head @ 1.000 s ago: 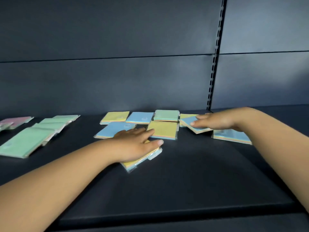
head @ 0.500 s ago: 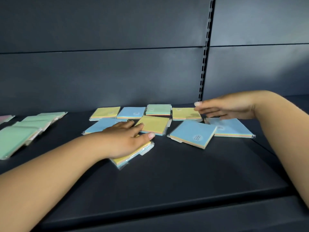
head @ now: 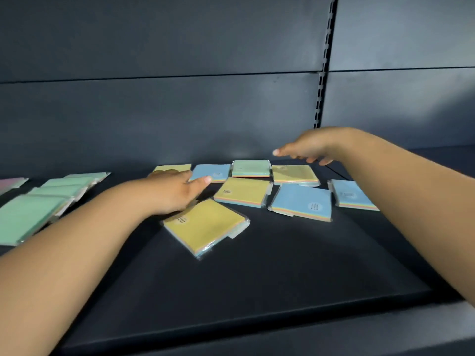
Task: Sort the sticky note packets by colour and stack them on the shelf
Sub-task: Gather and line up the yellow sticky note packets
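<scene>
Your left hand [head: 177, 191] now lifted off yellow packet [head: 205, 226], fingers extended toward blue packet [head: 212, 172]. Right hand [head: 305, 150] empty, fingers relaxed, raised above rear row. Sorting continues; mid-shelf [head: 257, 291] packets unstacked.

Both bare forearms reach far across from the near corners. The left hand [head: 171, 193] lies low, palm down, fingers extended rightward. The right hand [head: 307, 148] hovers higher and farther, fingers loosely spread, pointing left.

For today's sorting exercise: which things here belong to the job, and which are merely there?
Belongs to the job:
yellow packets
blue packets
green packets
pink packet
shelf

Merely there:
back panel
slotted upright
</scene>
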`<act>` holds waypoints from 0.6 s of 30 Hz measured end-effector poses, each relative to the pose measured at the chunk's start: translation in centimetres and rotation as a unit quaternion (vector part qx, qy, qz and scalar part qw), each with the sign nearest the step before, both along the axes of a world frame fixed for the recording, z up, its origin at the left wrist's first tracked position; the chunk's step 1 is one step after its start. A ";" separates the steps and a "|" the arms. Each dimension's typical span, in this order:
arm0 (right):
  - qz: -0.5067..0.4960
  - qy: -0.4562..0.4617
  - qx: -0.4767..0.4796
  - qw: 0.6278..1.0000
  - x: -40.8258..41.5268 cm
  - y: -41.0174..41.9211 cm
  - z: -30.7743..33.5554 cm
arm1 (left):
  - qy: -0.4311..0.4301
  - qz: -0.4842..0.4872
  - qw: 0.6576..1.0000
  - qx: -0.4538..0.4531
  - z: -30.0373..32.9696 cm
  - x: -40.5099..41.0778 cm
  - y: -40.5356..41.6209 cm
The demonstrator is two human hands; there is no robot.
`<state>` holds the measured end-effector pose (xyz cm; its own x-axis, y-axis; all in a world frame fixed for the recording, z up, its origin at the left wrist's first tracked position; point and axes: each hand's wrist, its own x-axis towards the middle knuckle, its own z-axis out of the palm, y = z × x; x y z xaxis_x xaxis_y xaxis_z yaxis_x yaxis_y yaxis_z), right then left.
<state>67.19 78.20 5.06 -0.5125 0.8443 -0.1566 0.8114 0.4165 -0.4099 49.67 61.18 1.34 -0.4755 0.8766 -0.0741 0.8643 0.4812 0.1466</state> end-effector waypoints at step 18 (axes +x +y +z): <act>-0.065 0.116 -0.037 0.990 -9.3 2.3 -3.8 | -0.070 0.035 0.996 -0.045 -0.9 -3.3 -0.5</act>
